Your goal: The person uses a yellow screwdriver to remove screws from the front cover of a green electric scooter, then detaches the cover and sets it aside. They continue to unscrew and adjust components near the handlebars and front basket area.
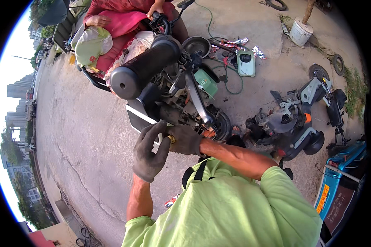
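Both my hands wear dark grey work gloves and meet in front of my chest. My left hand (pixel 149 151) and my right hand (pixel 185 140) pinch a small brass-coloured part (pixel 172 139) between their fingertips. Just beyond them stands a stripped scooter (pixel 181 96) with a black handlebar grip (pixel 142 68), a bare fork leg and a front wheel (pixel 222 123). I wear a light green shirt.
A person in red clothes (pixel 119 18) sits on the scooter's far side with a hand on the other handlebar. A dismantled grey scooter (pixel 305 119) lies on the right. A green panel (pixel 246 62), wrappers and a green hose litter the concrete. A white bucket (pixel 300 31) stands far right.
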A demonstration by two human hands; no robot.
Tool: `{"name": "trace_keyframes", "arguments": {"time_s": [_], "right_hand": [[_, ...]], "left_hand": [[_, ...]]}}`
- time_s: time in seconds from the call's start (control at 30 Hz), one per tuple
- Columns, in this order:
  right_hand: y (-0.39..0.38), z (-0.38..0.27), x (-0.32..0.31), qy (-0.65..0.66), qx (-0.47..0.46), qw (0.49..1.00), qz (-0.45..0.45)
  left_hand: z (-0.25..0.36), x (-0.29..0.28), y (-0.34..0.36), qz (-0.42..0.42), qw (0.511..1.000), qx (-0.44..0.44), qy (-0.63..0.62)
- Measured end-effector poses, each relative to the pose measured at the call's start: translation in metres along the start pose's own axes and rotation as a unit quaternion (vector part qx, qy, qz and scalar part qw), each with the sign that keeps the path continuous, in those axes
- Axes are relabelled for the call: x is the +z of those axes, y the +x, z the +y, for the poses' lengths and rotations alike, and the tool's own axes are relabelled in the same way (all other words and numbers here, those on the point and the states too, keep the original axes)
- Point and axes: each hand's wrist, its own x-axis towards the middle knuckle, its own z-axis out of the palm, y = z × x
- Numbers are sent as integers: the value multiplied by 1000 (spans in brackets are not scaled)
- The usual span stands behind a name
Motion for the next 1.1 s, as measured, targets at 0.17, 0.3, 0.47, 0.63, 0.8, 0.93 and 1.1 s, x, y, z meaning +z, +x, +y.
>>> {"name": "trace_keyframes", "arguments": {"time_s": [0.17, 0.3, 0.47, 0.63, 0.8, 0.93, 1.1], "right_hand": [[-3, 27, -17, 40, -132, 990, -4], [2, 54, -7, 10, -109, 993, -31], [-2, 34, -33, 9, -65, 996, -64], [-1, 36, -38, 93, -15, 983, -157], [-2, 47, -50, 104, -21, 981, -162], [-6, 58, -58, 134, 3, 973, -189], [-3, 89, -85, 133, 34, 989, -51]], "left_hand": [[8, 56, 50, -116, 988, -23, 96], [20, 88, 93, -155, 962, -7, 223], [-20, 124, 146, -137, 957, -123, 223], [-59, 132, 165, 9, 961, -173, 216], [-67, 129, 172, 13, 976, -113, 188], [-57, 116, 176, -25, 976, -111, 188], [-46, 101, 176, -71, 956, -168, 230]]}}
